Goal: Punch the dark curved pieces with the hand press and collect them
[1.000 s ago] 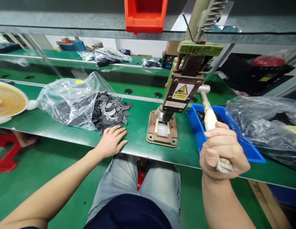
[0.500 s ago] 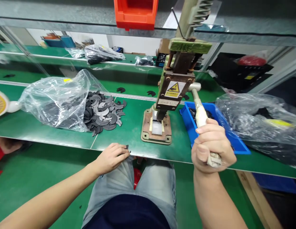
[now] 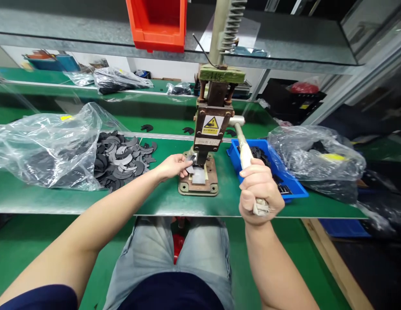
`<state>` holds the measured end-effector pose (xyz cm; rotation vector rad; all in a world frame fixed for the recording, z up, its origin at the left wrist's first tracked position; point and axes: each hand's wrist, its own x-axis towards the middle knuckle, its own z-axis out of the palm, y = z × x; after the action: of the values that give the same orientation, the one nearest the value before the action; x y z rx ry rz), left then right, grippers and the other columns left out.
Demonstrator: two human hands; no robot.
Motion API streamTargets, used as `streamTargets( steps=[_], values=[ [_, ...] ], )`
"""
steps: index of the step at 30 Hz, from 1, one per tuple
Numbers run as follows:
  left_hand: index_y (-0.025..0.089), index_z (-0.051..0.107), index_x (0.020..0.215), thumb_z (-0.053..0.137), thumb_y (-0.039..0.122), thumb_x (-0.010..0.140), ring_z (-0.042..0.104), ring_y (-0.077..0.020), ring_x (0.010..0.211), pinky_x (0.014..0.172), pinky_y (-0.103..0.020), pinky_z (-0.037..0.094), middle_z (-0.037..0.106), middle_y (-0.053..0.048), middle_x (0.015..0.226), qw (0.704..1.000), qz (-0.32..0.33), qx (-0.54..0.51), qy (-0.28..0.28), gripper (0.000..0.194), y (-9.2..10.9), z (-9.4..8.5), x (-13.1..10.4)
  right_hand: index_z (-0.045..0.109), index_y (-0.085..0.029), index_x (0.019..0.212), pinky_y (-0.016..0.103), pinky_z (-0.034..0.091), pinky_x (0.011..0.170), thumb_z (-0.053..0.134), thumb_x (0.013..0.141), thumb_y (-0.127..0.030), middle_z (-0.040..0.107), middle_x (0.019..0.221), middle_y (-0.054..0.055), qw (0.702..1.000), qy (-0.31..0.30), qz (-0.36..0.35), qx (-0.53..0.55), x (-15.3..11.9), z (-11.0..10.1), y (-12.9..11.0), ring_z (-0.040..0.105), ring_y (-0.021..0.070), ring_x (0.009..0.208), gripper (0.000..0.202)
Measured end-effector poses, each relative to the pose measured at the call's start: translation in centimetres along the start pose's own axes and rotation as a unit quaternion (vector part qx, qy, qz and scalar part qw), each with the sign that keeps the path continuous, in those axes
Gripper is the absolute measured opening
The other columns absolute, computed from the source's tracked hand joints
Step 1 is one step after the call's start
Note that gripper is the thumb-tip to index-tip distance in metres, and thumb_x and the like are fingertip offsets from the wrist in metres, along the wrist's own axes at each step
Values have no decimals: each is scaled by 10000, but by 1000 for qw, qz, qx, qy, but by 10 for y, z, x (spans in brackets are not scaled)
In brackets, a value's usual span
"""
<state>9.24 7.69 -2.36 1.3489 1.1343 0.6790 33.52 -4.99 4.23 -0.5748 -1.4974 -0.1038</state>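
My left hand (image 3: 175,166) pinches a dark grey curved flat piece (image 3: 190,169) at the base of a hand press (image 3: 209,125), close under its ram. Part of the piece is hidden by my fingers. Below the ram, a pale plate (image 3: 198,177) lies on the press's brown base. My right hand (image 3: 261,191) is wrapped around the taped lever (image 3: 245,150) on the press's right side. Left of the press, many loose curved grey pieces (image 3: 122,161) lie in a heap spilling from a clear plastic bag (image 3: 54,150).
A blue tray (image 3: 293,192) with dark parts stands right of the press, with another plastic bag (image 3: 319,163) beside it. A red-orange bin (image 3: 158,45) hangs overhead at the metal shelf (image 3: 80,43). Several dark pieces, one a notched disc (image 3: 147,128), lie behind the press.
My left hand has moved from the table's front edge forward and right to the press base, carrying the curved piece. My right hand still grips the lever. The camera view has shifted.
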Motion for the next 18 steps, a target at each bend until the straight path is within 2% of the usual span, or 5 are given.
streamTargets(
  steps=[4,12,18],
  values=[
    [193,512,828,802,415,906,614,-97,441,461,-176,473,683,-8,567,999,-31,-8,-35,373,-2,5,19,545,-262,682,590,575,1019,660,879,-321,607,629,-42,1000,-3,1,0,-2,-1,0,685,204,760,235],
    [188,587,861,813,301,881,548,-96,379,391,-172,419,567,54,472,994,-81,40,-58,254,19,8,25,536,-256,666,592,572,983,671,868,-339,592,602,-40,1000,27,3,11,-2,4,2,670,203,726,257],
    [196,636,880,832,268,842,552,-114,383,398,-189,414,584,45,476,988,-115,78,-71,213,28,10,32,520,-252,672,588,572,964,667,865,-304,596,609,-46,1000,28,0,9,0,4,2,665,198,718,248]
  ],
)
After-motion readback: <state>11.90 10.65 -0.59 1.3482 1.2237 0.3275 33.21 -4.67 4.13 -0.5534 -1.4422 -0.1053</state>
